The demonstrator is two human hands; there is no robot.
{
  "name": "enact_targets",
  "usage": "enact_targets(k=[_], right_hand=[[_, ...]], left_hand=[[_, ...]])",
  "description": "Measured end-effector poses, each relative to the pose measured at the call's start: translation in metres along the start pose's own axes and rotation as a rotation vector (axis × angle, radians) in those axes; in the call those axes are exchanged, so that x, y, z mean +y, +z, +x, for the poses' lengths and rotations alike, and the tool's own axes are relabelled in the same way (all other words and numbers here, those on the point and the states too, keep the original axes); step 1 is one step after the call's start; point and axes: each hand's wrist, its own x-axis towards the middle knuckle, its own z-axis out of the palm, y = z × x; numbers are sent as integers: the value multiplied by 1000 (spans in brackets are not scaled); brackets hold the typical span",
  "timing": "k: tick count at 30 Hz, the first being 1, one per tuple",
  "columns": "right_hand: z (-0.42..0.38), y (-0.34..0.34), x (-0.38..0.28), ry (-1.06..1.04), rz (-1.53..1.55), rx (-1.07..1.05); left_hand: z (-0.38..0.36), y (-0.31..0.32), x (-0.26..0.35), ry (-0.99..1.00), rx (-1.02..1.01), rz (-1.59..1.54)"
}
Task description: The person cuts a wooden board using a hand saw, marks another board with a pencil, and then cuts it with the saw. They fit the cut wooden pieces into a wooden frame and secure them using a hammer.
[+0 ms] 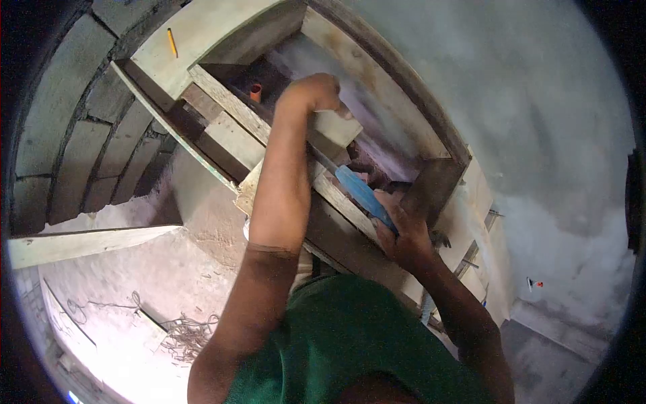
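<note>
My right hand (404, 232) is wrapped round the blue handle of a chisel-like tool (367, 195). Its narrow metal shaft points up and left, low along a wooden rail (340, 195) of the frame. Farther off, my left hand (309, 94) is curled over the frame's open bay, slightly blurred. Its fingers bend away from me, and what they hold, if anything, is hidden. A pale wood block (340, 128) shows just below that hand. The wooden frame (437, 135) with several bays lies beneath both hands.
A yellow pencil (172, 42) lies on the board at the upper left. An orange pipe end (256, 92) sticks up inside the frame. Block wall (67, 135) stands at left, a grey plastered surface (538, 135) at right. Cables (188, 337) lie on the floor.
</note>
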Motion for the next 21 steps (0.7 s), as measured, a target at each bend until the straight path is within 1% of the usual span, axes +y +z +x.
enact_targets(k=[1, 2, 3, 4, 5, 6, 7, 8, 9, 10, 12, 13, 14, 15, 16, 18, 19, 21], right_hand=[[-1, 1, -1, 15, 6, -2], [2, 0, -5, 48, 121, -12], [8, -5, -8, 74, 234, -21], [16, -13, -10, 76, 238, -24], [26, -22, -12, 117, 184, -91], [28, -29, -16, 161, 136, -167], [30, -34, -17, 154, 141, -162], [31, -40, -16, 113, 55, -164], [29, -46, -16, 80, -27, -170], [22, -51, -19, 85, -19, -168], [8, -54, -24, 281, 372, -265], [10, -49, -21, 290, 379, -261], [14, -39, -18, 233, 350, -218], [17, -31, -14, 172, 315, -165], [17, -24, -7, 171, 314, -159], [14, -19, -3, 89, 269, -115], [12, -19, -5, 60, 251, -101], [10, -27, -17, 106, 111, -119]], left_hand=[[-1, 3, -4, -13, 4, -134], [4, 12, -10, -15, -10, -137], [14, 22, -20, 55, -35, -52], [16, 25, -20, 124, -58, 35], [19, 23, -21, 120, -61, 35], [11, 15, -13, 84, -126, 26], [8, 6, -9, 54, -176, 29], [5, 1, -3, 54, -168, 41], [2, 4, 1, 96, -158, -115], [0, 8, 5, 137, -153, -273], [9, 13, 2, 153, -173, -285], [12, 17, -3, 165, -177, -320], [11, 21, -9, 162, -190, -323], [10, 19, -15, 114, -184, -356], [6, 14, -15, 65, -168, -388], [2, 5, -14, 91, -130, -347], [0, 4, -12, 44, -161, -349], [4, 3, -9, 6, -162, -350]])
